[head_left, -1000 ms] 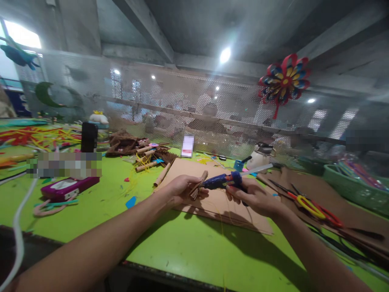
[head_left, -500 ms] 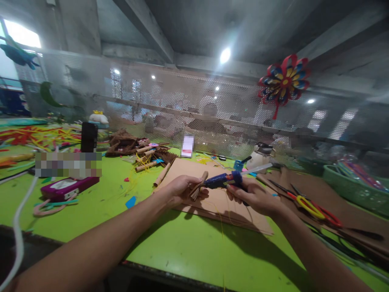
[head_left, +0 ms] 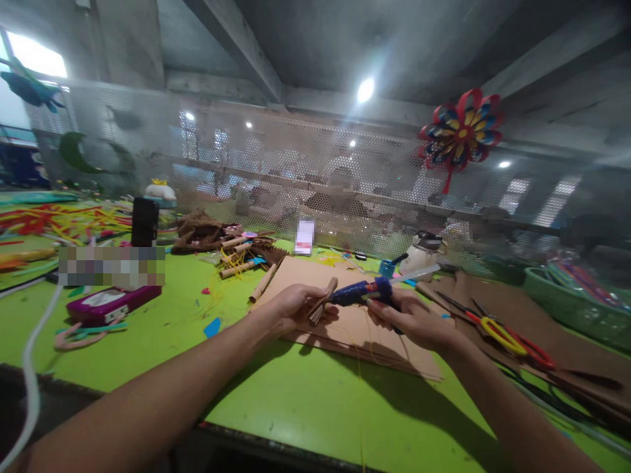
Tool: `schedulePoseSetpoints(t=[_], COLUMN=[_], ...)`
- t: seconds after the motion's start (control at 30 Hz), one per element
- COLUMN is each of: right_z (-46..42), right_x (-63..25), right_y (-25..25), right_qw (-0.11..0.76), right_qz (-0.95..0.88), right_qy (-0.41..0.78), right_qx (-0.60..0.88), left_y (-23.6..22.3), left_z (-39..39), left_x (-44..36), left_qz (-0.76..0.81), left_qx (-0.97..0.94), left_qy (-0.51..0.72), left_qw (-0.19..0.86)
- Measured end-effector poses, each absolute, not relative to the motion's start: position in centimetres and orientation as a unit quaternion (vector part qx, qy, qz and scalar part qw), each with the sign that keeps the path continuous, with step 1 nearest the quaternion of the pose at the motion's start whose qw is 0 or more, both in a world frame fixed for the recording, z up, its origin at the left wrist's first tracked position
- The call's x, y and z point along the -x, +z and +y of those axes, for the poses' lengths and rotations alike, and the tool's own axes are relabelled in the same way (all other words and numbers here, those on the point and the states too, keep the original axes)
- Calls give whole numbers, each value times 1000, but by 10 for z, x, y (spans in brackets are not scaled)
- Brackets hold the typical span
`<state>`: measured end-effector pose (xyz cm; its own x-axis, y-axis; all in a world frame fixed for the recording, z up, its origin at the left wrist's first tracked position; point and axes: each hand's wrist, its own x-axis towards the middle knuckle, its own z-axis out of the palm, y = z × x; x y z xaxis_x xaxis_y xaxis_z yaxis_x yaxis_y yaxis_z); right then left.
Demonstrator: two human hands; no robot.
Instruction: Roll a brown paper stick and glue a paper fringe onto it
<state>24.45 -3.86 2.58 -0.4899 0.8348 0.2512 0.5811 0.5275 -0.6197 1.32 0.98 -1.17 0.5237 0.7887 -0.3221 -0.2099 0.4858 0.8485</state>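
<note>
My left hand [head_left: 294,307] pinches a small piece of folded brown paper [head_left: 323,303], its layered edges fanning out toward me. In my right hand [head_left: 413,316] is a blue hot glue gun [head_left: 362,291], a clear glue stick [head_left: 419,274] poking from its back end. The gun's nozzle meets or nearly meets the folded paper; I cannot tell if they touch. Below both hands lies a stack of light brown paper sheets [head_left: 296,272], with a thin yellow strand trailing across it.
Scissors with yellow and red handles [head_left: 503,335] rest on brown paper at the right, before a green basket [head_left: 566,299]. Rolled brown paper tubes [head_left: 239,268] lie behind my left hand. A purple box [head_left: 114,305] and a white cable [head_left: 30,368] are at the left.
</note>
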Motion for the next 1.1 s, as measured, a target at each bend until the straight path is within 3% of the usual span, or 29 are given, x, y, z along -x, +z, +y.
schedulePoseSetpoints(t=[1.1], right_z=[-42], right_x=[-240], right_y=[30], right_qw=[254], right_qz=[-834], right_qy=[271], right_qx=[409], left_y=[-14], left_z=[14], left_x=[-12], left_qz=[375], left_qx=[-407], left_qy=[311], left_qw=[773])
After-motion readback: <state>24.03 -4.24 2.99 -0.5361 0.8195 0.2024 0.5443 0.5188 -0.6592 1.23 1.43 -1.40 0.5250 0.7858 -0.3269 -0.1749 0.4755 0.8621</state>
